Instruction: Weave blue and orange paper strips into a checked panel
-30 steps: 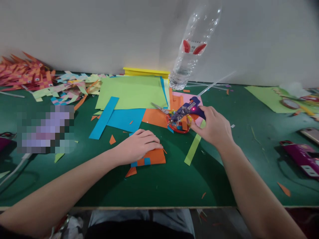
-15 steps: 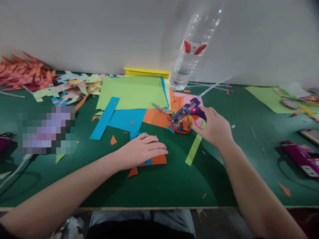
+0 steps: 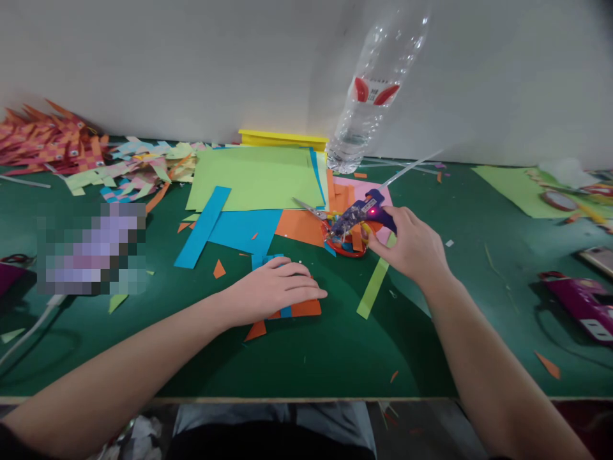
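Observation:
My right hand [image 3: 412, 246] is closed around the handle of a purple hot glue gun [image 3: 354, 216], whose red light is lit. A clear glue stick [image 3: 412, 167] sticks out of the gun's back. Its nozzle end points left, over a small red-rimmed dish [image 3: 352, 253] holding bits of coloured paper; scissors [image 3: 309, 208] lie beside it. My left hand [image 3: 272, 291] lies flat, fingers stretched out, on a folded orange and blue paper piece [image 3: 306, 308], covering most of it. A light green paper strip [image 3: 376, 287] rests between the hands.
Green paper sheets [image 3: 253, 179] and a blue strip [image 3: 204, 227] lie behind my left hand. A plastic bottle [image 3: 366, 108] stands near the wall. Woven paper pieces [image 3: 52, 144] pile up at far left. A magenta device [image 3: 582, 306] and phone [image 3: 596, 263] sit at right.
Almost nothing differs. The left hand's fingers have stretched very slightly to the right over the paper piece; the right hand stays on the glue gun.

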`<state>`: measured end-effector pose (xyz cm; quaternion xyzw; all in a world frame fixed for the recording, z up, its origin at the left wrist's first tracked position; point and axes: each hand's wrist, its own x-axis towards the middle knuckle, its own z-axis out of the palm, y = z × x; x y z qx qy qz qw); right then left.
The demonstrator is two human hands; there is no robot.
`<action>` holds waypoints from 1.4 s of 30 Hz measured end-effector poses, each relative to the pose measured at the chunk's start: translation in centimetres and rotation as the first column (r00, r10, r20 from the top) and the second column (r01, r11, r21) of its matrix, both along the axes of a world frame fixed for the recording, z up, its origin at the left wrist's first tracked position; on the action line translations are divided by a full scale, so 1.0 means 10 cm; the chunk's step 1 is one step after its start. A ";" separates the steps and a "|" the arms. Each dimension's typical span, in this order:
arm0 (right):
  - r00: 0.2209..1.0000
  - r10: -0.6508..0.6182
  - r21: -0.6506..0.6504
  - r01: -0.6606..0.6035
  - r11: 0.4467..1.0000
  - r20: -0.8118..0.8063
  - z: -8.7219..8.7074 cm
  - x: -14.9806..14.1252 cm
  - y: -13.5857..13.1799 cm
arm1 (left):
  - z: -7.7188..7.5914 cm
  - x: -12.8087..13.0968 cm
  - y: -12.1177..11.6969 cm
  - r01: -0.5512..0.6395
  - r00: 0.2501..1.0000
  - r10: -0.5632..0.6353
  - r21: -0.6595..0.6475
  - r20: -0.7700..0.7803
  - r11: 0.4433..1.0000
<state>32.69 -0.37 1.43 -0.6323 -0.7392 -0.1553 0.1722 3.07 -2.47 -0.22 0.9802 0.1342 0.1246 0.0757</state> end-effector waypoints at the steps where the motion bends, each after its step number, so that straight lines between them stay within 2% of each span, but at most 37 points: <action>1: 1.000 0.003 -0.002 -0.003 1.000 -0.001 0.00 0.00 0.00 | 0.00 0.00 0.00 0.001 1.000 -0.001 -0.002 0.006 1.000; 19: 1.000 0.015 -0.076 -0.013 0.997 0.026 0.01 -0.02 -0.01 | -0.04 0.00 0.03 0.032 0.999 -0.031 0.025 -0.013 0.999; 35: 1.000 0.009 -0.053 -0.009 0.999 0.002 -0.01 0.01 0.00 | -0.06 0.00 0.02 0.041 0.999 -0.043 0.054 0.030 0.998; 42: 1.000 -0.011 -0.081 0.011 0.997 0.008 0.00 0.01 0.01 | -0.02 0.00 0.00 0.031 0.999 -0.034 0.089 0.033 0.996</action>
